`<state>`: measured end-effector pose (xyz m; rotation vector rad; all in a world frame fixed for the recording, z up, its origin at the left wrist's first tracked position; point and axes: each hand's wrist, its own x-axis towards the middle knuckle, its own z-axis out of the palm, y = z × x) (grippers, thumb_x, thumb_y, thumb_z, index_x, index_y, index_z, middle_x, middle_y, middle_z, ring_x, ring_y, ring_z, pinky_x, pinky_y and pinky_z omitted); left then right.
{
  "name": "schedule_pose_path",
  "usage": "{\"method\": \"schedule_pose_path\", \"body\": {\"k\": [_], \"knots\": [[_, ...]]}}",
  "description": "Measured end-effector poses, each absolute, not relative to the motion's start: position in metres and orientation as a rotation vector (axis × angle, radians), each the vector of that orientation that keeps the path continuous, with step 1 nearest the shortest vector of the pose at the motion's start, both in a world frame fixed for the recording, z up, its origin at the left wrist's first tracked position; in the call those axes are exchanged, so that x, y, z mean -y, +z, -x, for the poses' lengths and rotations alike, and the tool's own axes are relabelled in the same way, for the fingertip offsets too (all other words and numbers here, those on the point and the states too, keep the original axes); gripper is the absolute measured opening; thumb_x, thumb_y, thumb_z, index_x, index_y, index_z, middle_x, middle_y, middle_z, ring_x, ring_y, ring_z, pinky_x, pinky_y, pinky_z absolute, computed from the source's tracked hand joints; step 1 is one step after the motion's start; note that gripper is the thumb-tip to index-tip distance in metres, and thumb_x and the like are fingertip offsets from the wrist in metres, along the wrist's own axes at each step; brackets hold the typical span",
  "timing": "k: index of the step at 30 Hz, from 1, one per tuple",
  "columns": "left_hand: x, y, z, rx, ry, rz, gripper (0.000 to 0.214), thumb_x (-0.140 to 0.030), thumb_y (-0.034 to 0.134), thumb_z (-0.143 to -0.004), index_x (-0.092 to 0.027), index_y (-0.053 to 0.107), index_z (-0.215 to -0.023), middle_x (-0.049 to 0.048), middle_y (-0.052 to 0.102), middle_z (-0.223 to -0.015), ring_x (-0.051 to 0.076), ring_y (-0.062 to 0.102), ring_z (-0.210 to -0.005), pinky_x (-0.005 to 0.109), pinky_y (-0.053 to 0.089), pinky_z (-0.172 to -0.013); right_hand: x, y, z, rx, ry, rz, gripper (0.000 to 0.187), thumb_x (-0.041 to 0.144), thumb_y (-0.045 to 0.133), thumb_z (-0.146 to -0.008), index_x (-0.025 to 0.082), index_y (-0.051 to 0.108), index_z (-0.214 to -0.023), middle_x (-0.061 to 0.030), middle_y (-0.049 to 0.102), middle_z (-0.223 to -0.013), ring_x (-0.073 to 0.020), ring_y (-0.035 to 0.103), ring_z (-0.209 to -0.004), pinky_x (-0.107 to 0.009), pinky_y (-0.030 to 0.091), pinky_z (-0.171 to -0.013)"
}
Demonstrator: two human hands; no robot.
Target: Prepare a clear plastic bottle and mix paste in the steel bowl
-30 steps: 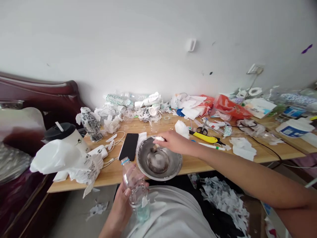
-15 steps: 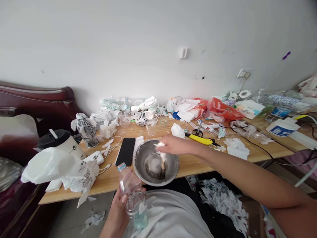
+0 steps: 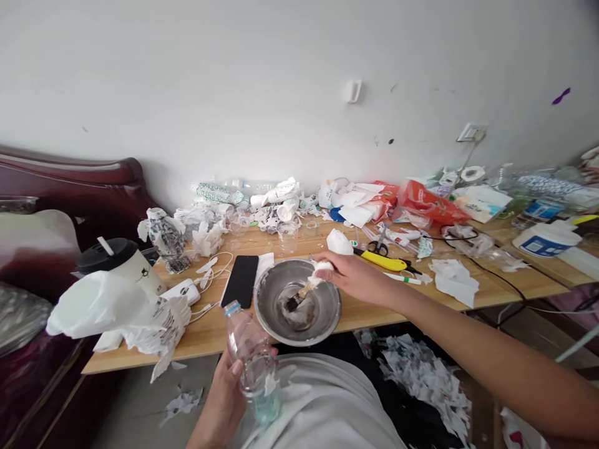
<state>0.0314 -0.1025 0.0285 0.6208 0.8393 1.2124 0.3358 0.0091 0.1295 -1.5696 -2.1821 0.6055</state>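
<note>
My left hand (image 3: 228, 388) is wrapped round a clear plastic bottle (image 3: 255, 358), tilted and uncapped, just in front of the table edge. A scrap of white paper clings to its lower side. My right hand (image 3: 344, 274) grips a brush (image 3: 305, 290) by its handle, which is wrapped in something white. The dark bristles rest inside a metal bowl (image 3: 262, 310), against a greyish-white wet substance at the bottom. The bowl stands at the table's front edge, between my two hands.
Left of the bowl lie a black phone (image 3: 240, 280), a white cable and a lidded cup (image 3: 121, 268). A yellow utility knife (image 3: 384, 260) and scissors (image 3: 378, 246) lie beyond my right hand. Torn paper (image 3: 425, 380) is heaped below the table, and plastic and paper line the wall.
My right hand has shifted slightly right, and the brush has swung from nearly upright to a slant, its bristles now nearer the bowl's middle. My left hand still holds the bottle.
</note>
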Motion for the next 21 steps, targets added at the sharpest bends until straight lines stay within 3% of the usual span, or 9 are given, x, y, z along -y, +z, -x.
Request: {"method": "schedule_pose_path", "body": {"k": [3,6,11,13,16,18,21], "knots": [[0.102,0.024,-0.03,-0.83,1.21,-0.625,0.081,-0.056,0.081,-0.076,-0.029,0.052,-0.147,0.0113,0.076,-0.113,0.029,0.072,-0.099,0.041,0.057,-0.088,-0.016,0.122,-0.363,1.963,0.184,1.881,0.044,0.053,0.039,-0.104,0.02,0.059,-0.124,-0.0089,0.073,-0.101,-0.0251,0.068,-0.09,-0.033,0.044,-0.076],[0.101,0.02,-0.029,-0.823,1.207,-0.607,0.082,-0.057,0.081,-0.075,-0.03,0.052,-0.147,0.0113,0.074,-0.12,0.03,0.072,-0.102,0.04,0.057,-0.089,-0.036,0.111,-0.389,1.792,-0.019,2.104,0.039,0.044,0.041,-0.104,0.014,0.059,-0.122,-0.0156,0.071,-0.113,-0.0285,0.066,-0.106,-0.035,0.046,-0.085],[0.1,0.019,-0.031,-0.839,1.211,-0.594,0.088,-0.058,0.082,-0.073,-0.031,0.048,-0.15,0.0106,0.074,-0.122,0.03,0.072,-0.102,0.042,0.056,-0.091,-0.065,0.089,-0.384,1.829,0.059,2.203,0.065,0.064,0.049,-0.097,0.011,0.051,-0.135,-0.0248,0.066,-0.123,-0.037,0.063,-0.116,-0.042,0.048,-0.09],[0.101,0.022,-0.031,-0.843,1.215,-0.6,0.087,-0.057,0.081,-0.075,-0.031,0.047,-0.151,0.0104,0.075,-0.119,0.03,0.072,-0.1,0.042,0.055,-0.09,-0.074,0.082,-0.372,1.856,0.106,2.234,0.077,0.067,0.06,-0.089,0.011,0.048,-0.14,-0.027,0.064,-0.123,-0.0402,0.063,-0.115,-0.045,0.048,-0.089],[0.101,0.025,-0.032,-0.842,1.206,-0.613,0.088,-0.058,0.081,-0.074,-0.03,0.047,-0.151,0.0105,0.076,-0.115,0.031,0.072,-0.1,0.043,0.055,-0.091,-0.084,0.075,-0.362,1.833,0.155,2.283,0.08,0.048,0.077,-0.082,0.01,0.044,-0.145,-0.0304,0.06,-0.13,-0.0437,0.059,-0.121,-0.049,0.045,-0.094],[0.101,0.026,-0.031,-0.834,1.202,-0.621,0.088,-0.058,0.081,-0.074,-0.031,0.047,-0.151,0.0107,0.076,-0.117,0.031,0.072,-0.1,0.042,0.056,-0.089,-0.088,0.072,-0.363,1.8,0.212,2.283,0.079,0.037,0.079,-0.08,0.01,0.043,-0.146,-0.0319,0.058,-0.132,-0.0446,0.056,-0.124,-0.05,0.043,-0.097],[0.1,0.022,-0.029,-0.82,1.203,-0.631,0.086,-0.057,0.079,-0.076,-0.032,0.046,-0.151,0.0114,0.074,-0.122,0.031,0.072,-0.101,0.042,0.056,-0.087,-0.086,0.072,-0.375,1.762,0.364,2.188,0.081,0.036,0.077,-0.079,0.01,0.042,-0.146,-0.0314,0.059,-0.132,-0.0436,0.057,-0.123,-0.048,0.043,-0.098]]}}
